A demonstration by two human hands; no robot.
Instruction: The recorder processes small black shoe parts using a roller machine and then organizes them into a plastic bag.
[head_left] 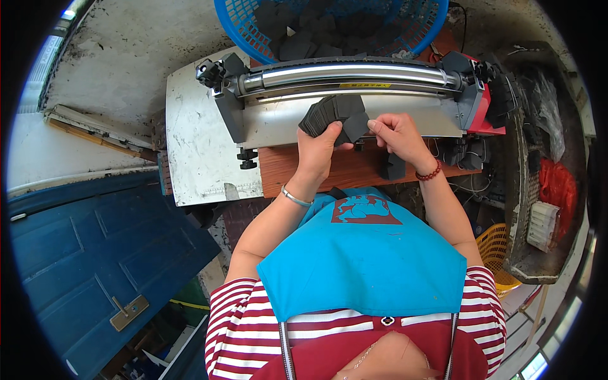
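My left hand (316,149) is closed round a fanned stack of thin dark grey square pieces (334,113), its thumb pressed on the near side. The stack is held over the steel feed plate (278,121) of a roller machine. At the stack's right edge, my right hand (400,136) pinches the corner of one dark grey square piece (356,125) between thumb and fingers. This piece still overlaps the stack. Beyond both hands lies the machine's shiny metal roller (361,74). Below my right hand, a few more dark pieces (393,167) rest at the wooden table's edge.
A blue plastic basket (229,28) of dark pieces stands behind the machine. On the left is a white board (199,136), with a blue door (82,247) nearer. At right are a worn trough (529,256) holding a red plastic bag (557,193), and a yellow basket (493,244).
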